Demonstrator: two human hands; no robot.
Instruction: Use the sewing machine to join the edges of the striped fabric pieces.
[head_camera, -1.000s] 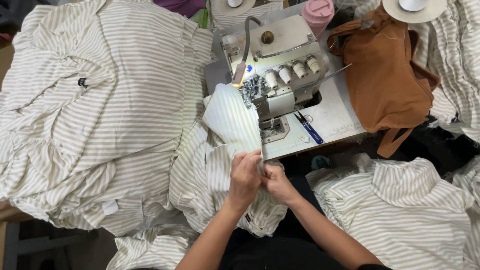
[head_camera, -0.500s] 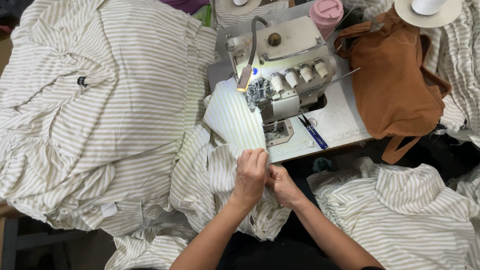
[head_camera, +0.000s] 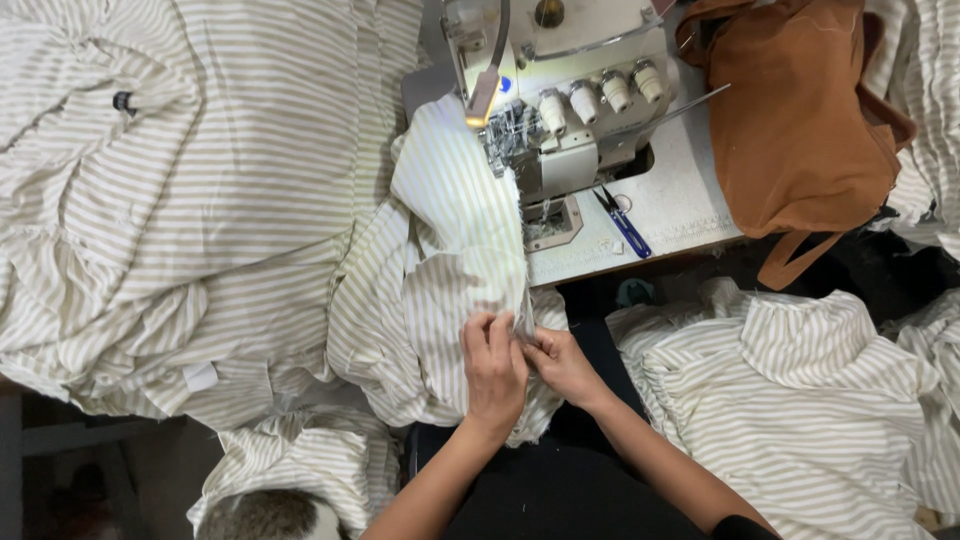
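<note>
I saw both hands pinched on the striped fabric piece (head_camera: 455, 260): left hand (head_camera: 492, 368) flat, fingers (head_camera: 487, 335) closed over the seam edge, right hand (head_camera: 562, 366) nipping the same edge just beside it. The cloth ran up from the fingers to the overlock machine (head_camera: 560, 100) on the bench (head_camera: 680, 205). Judged soft, light, floppy, fray-prone; best gripped at the raw edge. Blue snips (head_camera: 622, 222) lay beyond the right fingers.
</note>
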